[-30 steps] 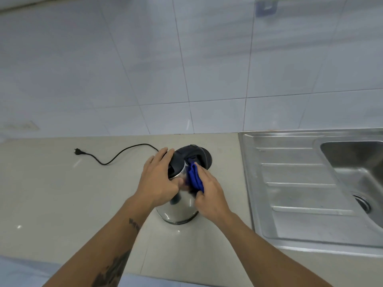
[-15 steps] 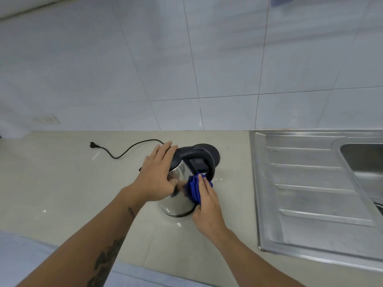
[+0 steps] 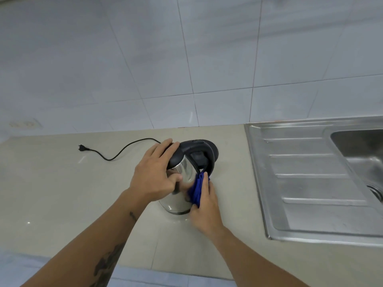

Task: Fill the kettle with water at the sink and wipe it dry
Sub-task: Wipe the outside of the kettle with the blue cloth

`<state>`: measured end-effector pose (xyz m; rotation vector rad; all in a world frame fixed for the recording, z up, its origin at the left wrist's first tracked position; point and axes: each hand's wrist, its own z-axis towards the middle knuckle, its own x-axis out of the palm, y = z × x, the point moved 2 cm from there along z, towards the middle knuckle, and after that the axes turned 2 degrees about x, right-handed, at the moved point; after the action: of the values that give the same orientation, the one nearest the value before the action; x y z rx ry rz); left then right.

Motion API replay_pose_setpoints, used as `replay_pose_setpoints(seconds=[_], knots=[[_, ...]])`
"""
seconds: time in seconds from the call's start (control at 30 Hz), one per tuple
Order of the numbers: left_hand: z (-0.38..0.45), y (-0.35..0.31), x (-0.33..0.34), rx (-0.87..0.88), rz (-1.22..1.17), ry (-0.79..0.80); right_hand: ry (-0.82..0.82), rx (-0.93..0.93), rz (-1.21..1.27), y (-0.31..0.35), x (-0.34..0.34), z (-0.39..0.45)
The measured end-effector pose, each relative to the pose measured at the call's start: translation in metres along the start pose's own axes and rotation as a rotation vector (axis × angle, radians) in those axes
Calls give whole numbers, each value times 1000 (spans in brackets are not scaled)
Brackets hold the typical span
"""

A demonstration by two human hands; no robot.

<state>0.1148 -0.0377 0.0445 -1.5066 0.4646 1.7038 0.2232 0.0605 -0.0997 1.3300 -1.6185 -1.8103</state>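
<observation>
A shiny steel kettle [image 3: 182, 175] with a black lid and handle stands upright on the beige counter [image 3: 62, 193]. My left hand [image 3: 155, 175] wraps over its top and left side, thumb on the steel body. My right hand [image 3: 204, 210] presses a blue cloth [image 3: 196, 189] against the kettle's lower right side, just below the handle. The steel sink [image 3: 356, 150] lies to the right, only its left part in view.
A ribbed steel draining board [image 3: 306, 179] sits between the kettle and the basin. A black power cord with plug [image 3: 83, 148] trails across the counter behind the kettle on the left. A wall socket [image 3: 24, 124] is on the white tiled wall.
My right hand has slid the blue cloth down the kettle's side, from near the handle top to the lower body. My left hand has kept its hold. The view has shifted left.
</observation>
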Motion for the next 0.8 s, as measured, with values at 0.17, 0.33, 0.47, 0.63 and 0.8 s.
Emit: replay_pose_setpoints(seconds=[0.17,0.33,0.47,0.63,0.8], knots=[[-6,4,3,27,-23,-69,0,131,2,11,-1,16],[-9,5,11,55,-34,-116,-177,133,26,12,27,-13],[-9,7,14,67,-39,-101,-264,61,41,14,66,-51],[-10,15,10,138,-42,-84,-302,172,215,16,35,-17],[-14,28,9,250,-46,-75,-352,315,388,32,25,-11]])
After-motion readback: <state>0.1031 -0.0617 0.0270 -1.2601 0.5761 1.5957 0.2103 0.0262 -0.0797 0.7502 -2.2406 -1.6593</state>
